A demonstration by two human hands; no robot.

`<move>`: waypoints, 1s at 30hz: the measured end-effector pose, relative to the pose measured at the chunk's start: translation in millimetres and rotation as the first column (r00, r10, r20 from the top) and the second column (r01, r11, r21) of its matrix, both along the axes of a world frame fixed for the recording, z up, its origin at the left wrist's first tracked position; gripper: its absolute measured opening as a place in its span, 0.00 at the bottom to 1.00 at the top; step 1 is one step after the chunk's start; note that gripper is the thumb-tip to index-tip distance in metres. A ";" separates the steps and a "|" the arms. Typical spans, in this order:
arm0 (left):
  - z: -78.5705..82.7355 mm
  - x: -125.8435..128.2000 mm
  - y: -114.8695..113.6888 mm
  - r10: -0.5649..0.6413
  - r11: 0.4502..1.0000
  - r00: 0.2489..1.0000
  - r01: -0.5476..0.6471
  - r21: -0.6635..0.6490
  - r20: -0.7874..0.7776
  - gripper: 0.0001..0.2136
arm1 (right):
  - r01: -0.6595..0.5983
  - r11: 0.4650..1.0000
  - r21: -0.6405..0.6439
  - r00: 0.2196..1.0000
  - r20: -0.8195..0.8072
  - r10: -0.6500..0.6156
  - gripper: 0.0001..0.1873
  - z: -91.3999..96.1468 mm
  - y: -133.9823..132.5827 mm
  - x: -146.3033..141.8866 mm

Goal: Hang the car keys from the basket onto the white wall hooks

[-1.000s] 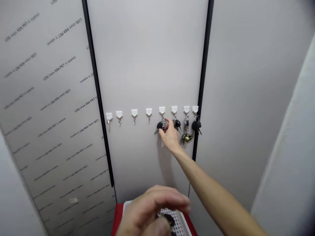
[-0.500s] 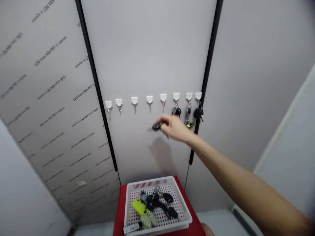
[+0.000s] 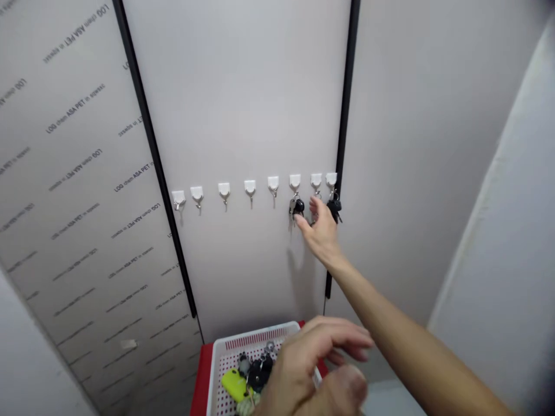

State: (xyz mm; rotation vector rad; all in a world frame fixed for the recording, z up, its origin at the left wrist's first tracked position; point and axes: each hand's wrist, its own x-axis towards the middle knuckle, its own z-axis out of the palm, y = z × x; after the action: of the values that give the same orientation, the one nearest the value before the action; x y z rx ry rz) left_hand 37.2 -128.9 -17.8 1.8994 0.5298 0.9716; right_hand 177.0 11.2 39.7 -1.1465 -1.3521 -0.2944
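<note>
My right hand (image 3: 321, 232) is up at the row of white adhesive wall hooks (image 3: 273, 184), its fingers and thumb at the seventh hook from the left. Whatever hangs there is hidden behind the hand, so I cannot tell if it grips anything. A black-fob key bunch (image 3: 297, 207) hangs on the hook just left of it, and another (image 3: 334, 209) on the last hook. Low down, my left hand (image 3: 312, 370) is over a white perforated plastic basket (image 3: 255, 338), fingers and thumb apart. A yellow-green key holder (image 3: 234, 385) and black keys (image 3: 260, 372) lie inside.
The basket stands on a red surface (image 3: 197, 375) below the hooks. The hooks sit on a pale grey panel (image 3: 243, 115) between black vertical strips. A printed film-covered panel (image 3: 87, 173) is to the left, and a pale wall (image 3: 489, 231) to the right.
My right hand has moved right and up to the seventh hook, and the black fob in it no longer shows. My left hand has come in over the basket. The view has tilted upward.
</note>
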 end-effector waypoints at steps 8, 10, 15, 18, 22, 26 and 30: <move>8.9 2.2 23.6 0.147 0.985 0.987 -0.152 -0.084 -0.065 0.10 | 0.113 0.989 -0.093 0.994 0.001 -0.113 0.19 44.5 16.9 6.1; 14.3 1.2 32.4 0.167 0.983 0.983 -0.172 -0.066 -0.080 0.10 | 0.129 0.990 -0.054 0.990 0.061 -0.125 0.16 64.3 12.6 8.4; 34.8 2.6 63.1 0.187 0.973 0.982 -0.189 -0.131 -0.027 0.10 | 0.003 0.960 -0.281 0.966 0.249 0.070 0.13 98.1 3.4 23.0; 35.5 1.8 77.8 0.212 0.948 0.977 -0.208 -0.242 -0.009 0.10 | -0.038 0.991 -0.125 0.999 -0.005 0.037 0.14 88.6 -0.2 38.7; 35.1 17.1 92.7 0.253 0.906 0.967 -0.226 -0.359 0.030 0.14 | -0.286 0.955 -0.076 0.806 -0.559 0.197 0.13 47.0 -9.6 39.4; 47.3 43.9 110.2 0.224 0.875 0.945 -0.088 -0.476 0.237 0.19 | -0.532 0.831 -0.164 0.784 -0.465 0.410 0.09 4.9 -28.0 17.5; 21.7 49.9 118.3 0.244 0.810 0.941 -0.066 -0.582 0.233 0.12 | -0.402 0.877 -0.264 0.904 -0.265 0.335 0.08 1.1 -27.0 27.2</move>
State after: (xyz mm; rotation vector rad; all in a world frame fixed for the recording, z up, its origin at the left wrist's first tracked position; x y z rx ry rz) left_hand 87.1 -10.6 3.9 1.1597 0.7121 1.0411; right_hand 204.2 -15.8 40.8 -1.1095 -1.4243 0.3284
